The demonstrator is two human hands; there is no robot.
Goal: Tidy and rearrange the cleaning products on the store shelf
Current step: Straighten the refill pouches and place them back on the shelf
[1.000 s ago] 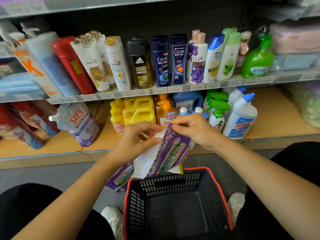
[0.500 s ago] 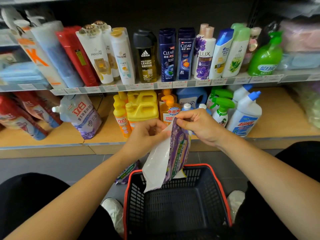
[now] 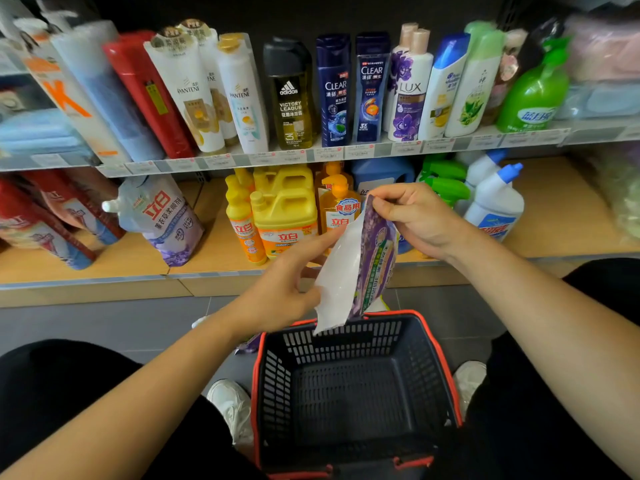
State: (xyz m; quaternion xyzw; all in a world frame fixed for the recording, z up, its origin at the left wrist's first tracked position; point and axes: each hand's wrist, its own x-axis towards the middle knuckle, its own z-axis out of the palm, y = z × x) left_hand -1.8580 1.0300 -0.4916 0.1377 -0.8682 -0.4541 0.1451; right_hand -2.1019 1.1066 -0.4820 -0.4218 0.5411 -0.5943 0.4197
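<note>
**Soft refill pouch held above the basket, in front of the lower shelf**

Far left on the wooden lower shelf (image 3: 104,261), glossy red bags lean together. Just beside them a plump spouted pouch (image 3: 162,220) tilts, white cap pointing left. A strip of bare board lies between it and a slim orange bottle (image 3: 242,226), which touches the blocky yellow jugs (image 3: 284,213) with moulded handles.

In front of the jugs, the left hand (image 3: 277,292) cups the plain white side of a flat pouch (image 3: 374,258). Its forefinger is stretched along the film and the other fingers are curled narrow against it. The pouch is thin, limp plastic, purple-printed on its right face, and it hangs edge-on. The right hand (image 3: 419,223) pinches its top corner, fingers (image 3: 382,197) closed tight on the seam. Its lower corner dangles just over the far rim of the basket (image 3: 257,375).

The basket has black lattice walls and a red rim, and it stands on the grey tiled floor (image 3: 104,323) between white shoes (image 3: 232,407).

To the right, matte white bottles (image 3: 498,206) with angled blue caps stand on the shelf, with open wood beyond them out to its metal front edge.
</note>
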